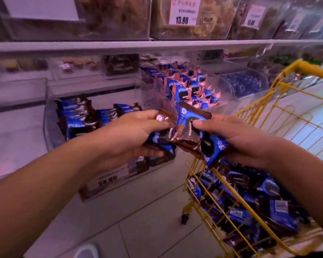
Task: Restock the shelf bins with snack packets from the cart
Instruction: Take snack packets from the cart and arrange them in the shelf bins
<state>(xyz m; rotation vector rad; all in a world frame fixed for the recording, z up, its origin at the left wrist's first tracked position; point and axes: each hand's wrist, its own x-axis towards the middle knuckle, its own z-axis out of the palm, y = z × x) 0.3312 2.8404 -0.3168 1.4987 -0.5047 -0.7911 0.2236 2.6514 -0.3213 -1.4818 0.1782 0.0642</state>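
Note:
Both hands hold a bunch of blue-and-brown snack packets between the shelf and the cart. My left hand grips packets from the left, thumb on top. My right hand grips the others from the right, thumb pressed on a blue packet. The clear shelf bin lies just behind my left hand and holds several of the same packets along its back. The yellow wire cart stands at the right, and a heap of the same packets fills its basket under my right forearm.
A neighbouring clear bin holds blue-and-pink packets just beyond the hands. Upper shelf bins carry price tags, one reading 13.80. A price label sits on the lower bin front. Pale floor tiles lie below.

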